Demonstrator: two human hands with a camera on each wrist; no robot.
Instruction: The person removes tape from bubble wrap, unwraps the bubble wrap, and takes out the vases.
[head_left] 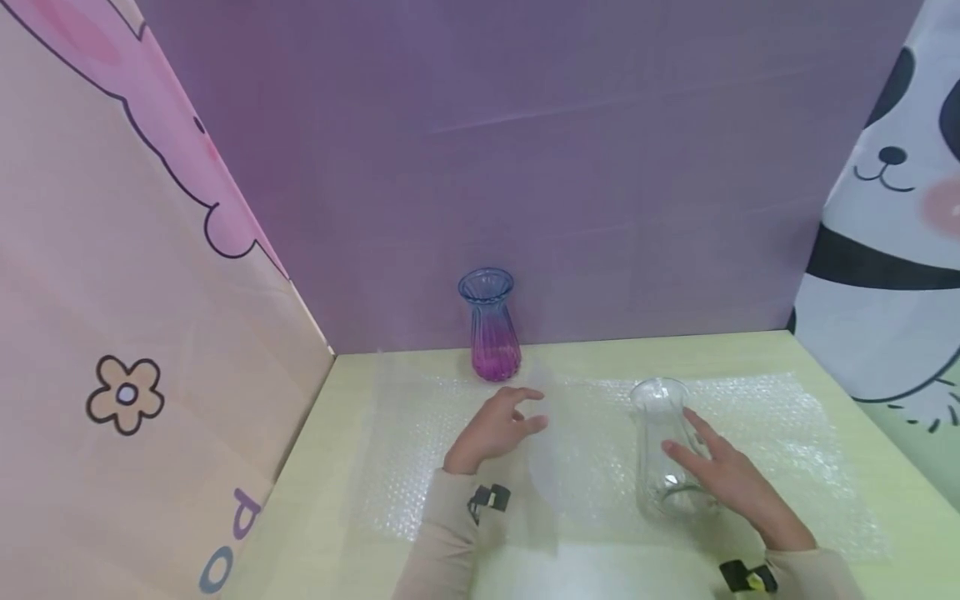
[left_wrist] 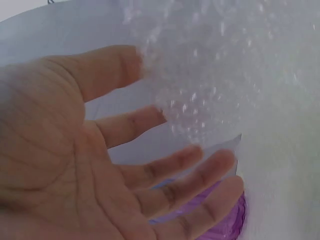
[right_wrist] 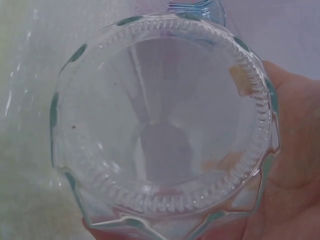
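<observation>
A clear glass vase (head_left: 660, 450) lies over the bubble wrap (head_left: 780, 442), mouth toward the back wall and base toward the person. My right hand (head_left: 731, 479) grips it from the right side, thumb over the top. In the right wrist view, the round ridged base of the vase (right_wrist: 160, 115) fills most of the picture. My left hand (head_left: 495, 429) is at a raised flap of the wrap, fingers spread and nearly straight. In the left wrist view, the bubble wrap (left_wrist: 200, 60) overlaps the thumb and index fingertips of the left hand (left_wrist: 110, 150).
A blue-to-purple ribbed glass vase (head_left: 495, 333) stands upright near the purple back wall (head_left: 562, 167), beyond the left hand. Printed panels flank the pale table (head_left: 315, 517) on both sides. The wrap spreads over much of the tabletop.
</observation>
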